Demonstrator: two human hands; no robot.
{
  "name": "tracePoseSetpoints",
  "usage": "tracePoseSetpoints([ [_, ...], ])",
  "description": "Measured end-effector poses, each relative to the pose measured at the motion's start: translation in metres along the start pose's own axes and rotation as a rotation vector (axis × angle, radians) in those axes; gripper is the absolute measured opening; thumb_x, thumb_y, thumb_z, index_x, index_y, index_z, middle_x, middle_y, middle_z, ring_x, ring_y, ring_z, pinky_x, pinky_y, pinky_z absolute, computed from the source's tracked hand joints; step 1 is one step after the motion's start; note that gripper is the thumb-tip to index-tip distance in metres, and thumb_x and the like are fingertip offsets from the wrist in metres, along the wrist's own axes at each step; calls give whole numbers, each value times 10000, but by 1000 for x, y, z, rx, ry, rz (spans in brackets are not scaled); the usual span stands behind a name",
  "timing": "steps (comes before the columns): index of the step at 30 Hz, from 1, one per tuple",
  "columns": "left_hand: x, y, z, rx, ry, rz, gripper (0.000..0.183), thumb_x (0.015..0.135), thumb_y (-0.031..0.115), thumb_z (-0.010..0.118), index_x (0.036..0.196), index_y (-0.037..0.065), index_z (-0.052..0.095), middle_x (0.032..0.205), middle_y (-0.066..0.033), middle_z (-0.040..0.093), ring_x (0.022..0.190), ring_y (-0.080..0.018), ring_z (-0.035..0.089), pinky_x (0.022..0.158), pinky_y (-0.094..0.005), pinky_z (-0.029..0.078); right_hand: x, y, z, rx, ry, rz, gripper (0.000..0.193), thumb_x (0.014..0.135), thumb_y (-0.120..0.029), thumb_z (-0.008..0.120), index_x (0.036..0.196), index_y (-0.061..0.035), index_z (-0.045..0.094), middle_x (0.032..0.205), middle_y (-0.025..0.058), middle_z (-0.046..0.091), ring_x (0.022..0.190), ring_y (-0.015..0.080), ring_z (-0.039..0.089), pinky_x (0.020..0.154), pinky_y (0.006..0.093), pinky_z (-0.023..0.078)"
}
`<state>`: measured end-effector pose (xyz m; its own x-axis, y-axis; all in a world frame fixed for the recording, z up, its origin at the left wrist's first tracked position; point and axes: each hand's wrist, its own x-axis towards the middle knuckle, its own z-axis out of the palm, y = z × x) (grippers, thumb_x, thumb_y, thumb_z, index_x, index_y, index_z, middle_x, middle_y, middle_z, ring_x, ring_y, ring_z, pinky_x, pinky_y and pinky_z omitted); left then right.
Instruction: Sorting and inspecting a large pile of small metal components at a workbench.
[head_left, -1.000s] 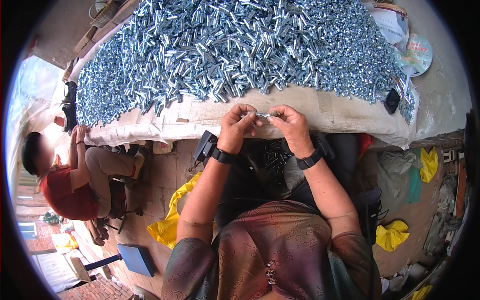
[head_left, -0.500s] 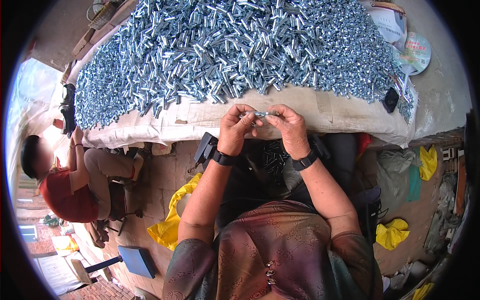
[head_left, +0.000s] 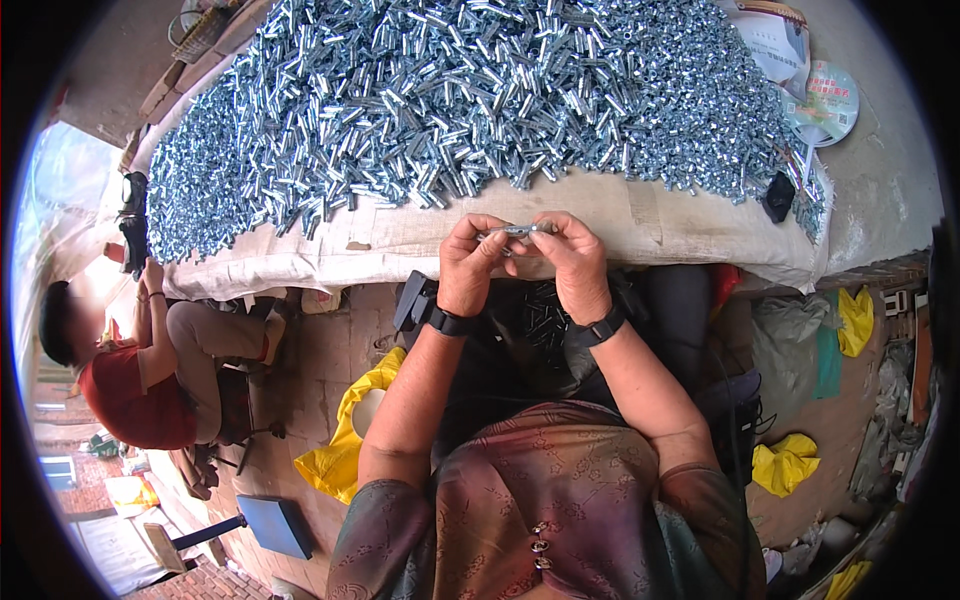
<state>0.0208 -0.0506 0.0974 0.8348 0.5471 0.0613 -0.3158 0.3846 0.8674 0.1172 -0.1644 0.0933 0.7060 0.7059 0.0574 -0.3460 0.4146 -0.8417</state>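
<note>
Just in front of the cloth's near edge, my left hand (head_left: pixel 472 262) is closed, pinching a slim silvery metal sleeve (head_left: pixel 517 230) between thumb and fingers. My right hand (head_left: pixel 574 262) pinches at the right end of the same sleeve; whether a separate small part sits in its fingertips I cannot make out. Both hands nearly meet, the sleeve lying roughly level between them. Beyond them spreads a big pile of loose metal sleeves (head_left: pixel 430 110). Small nuts (head_left: pixel 700 110) make up its right side, and small short metal pieces (head_left: pixel 195 190) its left.
The pile lies on a pale cloth (head_left: pixel 420 240). Below my hands, slim metal pieces (head_left: pixel 545 320) lie in something dark at my lap. A hand fan (head_left: pixel 828 105) and a black cloth bundle (head_left: pixel 778 197) sit at right. A person in red (head_left: pixel 135 395) works at left, near a blue stool (head_left: pixel 275 527).
Both hands stay together with the sleeve between them; my right hand has shifted slightly. The view has tilted a little.
</note>
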Motion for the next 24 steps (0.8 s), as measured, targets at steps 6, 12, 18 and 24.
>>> tracePoseSetpoints([
  [6,3,-2,-2,143,47,38,76,885,52,551,952,19,539,871,-102,626,762,-153,631,540,-242,500,6,-3,-1,-568,-18,-320,79,810,-35,608,879,0,594,893,52,607,800,160,590,718,274,479],
  [12,16,-5,3,1174,-123,137,112,848,52,548,955,23,534,825,-153,611,731,-259,622,581,-344,480,17,-10,-15,-1345,-207,-481,79,686,3,591,761,-11,575,864,123,573,808,331,556,732,407,463],
  [18,15,-4,17,1354,-226,224,105,808,40,526,911,23,515,818,-194,556,775,-392,563,650,-430,455,37,-22,-24,-1426,-66,-359,154,735,-20,593,888,-24,573,937,135,572,917,318,553,773,399,463],
  [24,0,20,25,1191,-565,285,266,771,72,628,1022,31,550,890,-157,585,801,-335,588,686,-382,483,60,-22,-28,-1582,-56,-510,182,766,-41,558,947,-26,544,947,130,573,936,306,549,792,395,458],
])
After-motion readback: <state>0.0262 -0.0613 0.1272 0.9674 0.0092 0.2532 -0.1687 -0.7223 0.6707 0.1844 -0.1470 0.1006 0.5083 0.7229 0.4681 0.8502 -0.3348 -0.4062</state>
